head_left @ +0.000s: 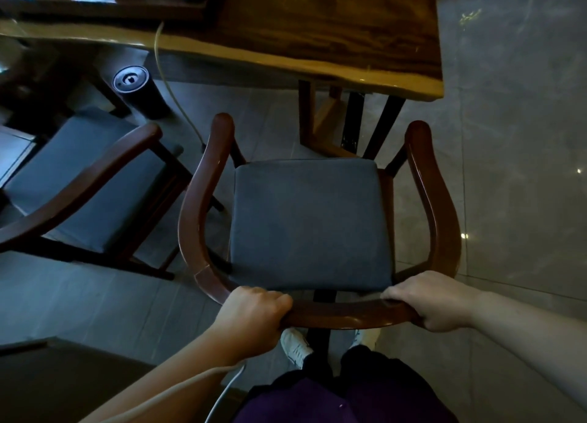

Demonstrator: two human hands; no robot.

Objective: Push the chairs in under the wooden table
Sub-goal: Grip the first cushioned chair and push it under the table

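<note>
Armchair [309, 222], grey seat pad, curved wooden back rail: stands on the tiled floor [514, 175] just short of the bench [333, 32], seat fully outside the bench edge, armrest tips pointing at it. Left hand [254, 319] and right hand [435, 300] each in a closed grip on the back rail, spaced either side of the chair's centre; likely so the push goes straight and the chair does not slew.

Bench legs [352, 121] stand directly ahead of the chair's right front corner; judged a snag risk. Open floor ahead of the chair's left half. Second chair [82, 184] just left of the armchair, angled, also not pushed in. Dark cylinder [139, 92] and a cord [165, 73] beyond the armchair's left arm, near the bench edge.
</note>
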